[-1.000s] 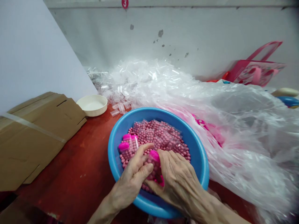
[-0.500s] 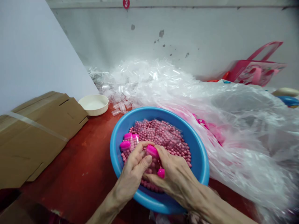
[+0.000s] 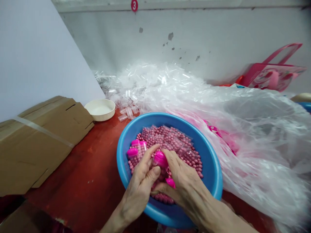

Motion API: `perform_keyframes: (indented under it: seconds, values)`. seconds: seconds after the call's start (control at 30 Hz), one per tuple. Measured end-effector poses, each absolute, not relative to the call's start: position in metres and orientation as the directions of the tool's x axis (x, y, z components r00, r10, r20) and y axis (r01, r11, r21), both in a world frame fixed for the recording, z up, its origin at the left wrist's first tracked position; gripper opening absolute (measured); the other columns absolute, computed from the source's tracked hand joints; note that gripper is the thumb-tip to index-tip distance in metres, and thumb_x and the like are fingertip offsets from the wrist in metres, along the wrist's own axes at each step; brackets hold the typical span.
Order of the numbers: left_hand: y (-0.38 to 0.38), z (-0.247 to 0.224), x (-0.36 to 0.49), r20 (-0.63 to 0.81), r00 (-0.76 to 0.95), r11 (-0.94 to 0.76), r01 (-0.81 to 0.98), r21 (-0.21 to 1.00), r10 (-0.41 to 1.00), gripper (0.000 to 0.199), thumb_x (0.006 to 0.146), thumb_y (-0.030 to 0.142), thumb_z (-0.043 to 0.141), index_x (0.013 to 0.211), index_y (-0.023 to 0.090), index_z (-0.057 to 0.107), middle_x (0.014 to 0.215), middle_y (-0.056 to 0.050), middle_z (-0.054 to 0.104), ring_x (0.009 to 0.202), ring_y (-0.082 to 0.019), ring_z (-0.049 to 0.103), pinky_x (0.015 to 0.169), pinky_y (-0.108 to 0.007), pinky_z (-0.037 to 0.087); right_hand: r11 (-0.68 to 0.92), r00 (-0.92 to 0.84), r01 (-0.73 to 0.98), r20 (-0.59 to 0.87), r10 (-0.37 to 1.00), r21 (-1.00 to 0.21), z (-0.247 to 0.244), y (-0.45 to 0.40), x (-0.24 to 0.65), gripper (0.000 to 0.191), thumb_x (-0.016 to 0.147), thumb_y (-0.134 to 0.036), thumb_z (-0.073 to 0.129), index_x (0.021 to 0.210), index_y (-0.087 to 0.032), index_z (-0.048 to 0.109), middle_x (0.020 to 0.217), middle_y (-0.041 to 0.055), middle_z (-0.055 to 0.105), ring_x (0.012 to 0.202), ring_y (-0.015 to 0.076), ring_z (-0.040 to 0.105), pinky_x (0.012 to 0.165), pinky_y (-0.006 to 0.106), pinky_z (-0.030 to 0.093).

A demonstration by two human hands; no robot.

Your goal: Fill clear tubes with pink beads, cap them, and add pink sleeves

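Note:
Over a blue basin (image 3: 217,181) of pink beads (image 3: 195,161), my left hand (image 3: 139,186) holds a clear container with a bright pink lid (image 3: 160,158) from the left. My right hand (image 3: 186,181) curves round the same container from the right, its fingertips beside the lid. A second pink lid (image 3: 170,182) shows under my right palm; what it belongs to is hidden. Several filled containers with pink lids (image 3: 132,152) rest on the beads at the basin's left. Clear packets filled with beads (image 3: 173,137) lie toward the back.
A folded cardboard box (image 3: 46,139) lies left on the red table (image 3: 89,171). Behind it is a white round dish (image 3: 100,110). Clear plastic pieces (image 3: 128,111) are heaped at the back. Plastic sheeting (image 3: 257,129) spreads right, below a pink bag (image 3: 269,76).
The whole view has shifted slightly, so things appear a little further right. Both hands stay round the container, and its lid now shows a little more.

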State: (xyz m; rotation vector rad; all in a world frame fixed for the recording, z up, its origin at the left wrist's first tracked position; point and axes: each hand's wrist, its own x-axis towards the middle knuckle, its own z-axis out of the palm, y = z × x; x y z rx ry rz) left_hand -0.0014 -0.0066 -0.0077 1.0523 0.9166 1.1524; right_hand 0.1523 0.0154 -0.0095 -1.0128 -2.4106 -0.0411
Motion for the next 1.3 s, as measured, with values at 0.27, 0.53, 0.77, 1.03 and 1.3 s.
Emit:
perform_keyframes:
  seconds: [0.27, 0.53, 0.77, 1.03, 1.3]
  values:
    - [-0.011, -0.006, 0.000, -0.009, 0.180, 0.053, -0.240, 0.969, 0.984, 0.033, 0.091, 0.029, 0.049, 0.124, 0.032, 0.049, 0.104, 0.003, 0.062, 0.087, -0.010, 0.057, 0.081, -0.019, 0.044, 0.713, -0.516, 0.681, 0.583, 0.628, -0.166, 0.006, 0.015, 0.134, 0.029, 0.063, -0.020, 0.054, 0.091, -0.012, 0.052, 0.078, 0.0109, 0.063, 0.069, 0.0229, 0.062, 0.059, 0.035, 0.054]
    - [-0.011, -0.008, 0.001, -0.033, 0.144, 0.074, -0.291, 0.954, 0.989, 0.023, 0.091, 0.027, 0.050, 0.114, 0.024, 0.049, 0.079, 0.003, 0.058, 0.061, -0.007, 0.050, 0.058, -0.018, 0.041, 0.742, -0.503, 0.639, 0.621, 0.601, -0.201, 0.001, 0.016, 0.125, 0.031, 0.065, -0.017, 0.053, 0.095, -0.012, 0.048, 0.073, 0.0092, 0.061, 0.066, 0.0211, 0.061, 0.052, 0.030, 0.051]
    - [-0.004, -0.009, 0.003, 0.009, 0.234, 0.118, -0.521, 0.846, 0.972, 0.027, 0.089, 0.024, 0.052, 0.116, 0.025, 0.048, 0.104, -0.003, 0.063, 0.091, -0.017, 0.061, 0.076, -0.027, 0.048, 0.531, -0.389, 0.517, 0.368, 0.845, -0.671, 0.001, 0.013, 0.134, 0.054, 0.068, -0.016, 0.061, 0.117, -0.020, 0.042, 0.095, 0.0055, 0.064, 0.074, 0.0191, 0.065, 0.062, 0.031, 0.055]
    - [-0.008, -0.005, 0.003, 0.019, 0.148, 0.009, -0.185, 0.983, 0.989, 0.044, 0.086, 0.025, 0.054, 0.129, 0.026, 0.043, 0.126, -0.005, 0.055, 0.118, -0.025, 0.047, 0.101, -0.036, 0.034, 0.671, -0.411, 0.625, 0.564, 0.717, -0.399, -0.012, 0.012, 0.148, 0.055, 0.071, -0.015, 0.060, 0.122, -0.011, 0.039, 0.105, 0.0164, 0.064, 0.094, 0.0273, 0.064, 0.075, 0.040, 0.056]
    - [-0.009, -0.003, 0.005, 0.060, 0.179, -0.079, 0.102, 0.992, 0.982, 0.026, 0.089, 0.028, 0.048, 0.115, 0.027, 0.052, 0.084, 0.002, 0.059, 0.078, -0.017, 0.055, 0.071, -0.026, 0.041, 0.716, -0.470, 0.678, 0.651, 0.596, -0.166, -0.009, 0.008, 0.144, 0.039, 0.078, -0.020, 0.046, 0.112, -0.001, 0.042, 0.068, 0.0113, 0.065, 0.053, 0.0230, 0.063, 0.042, 0.031, 0.048]
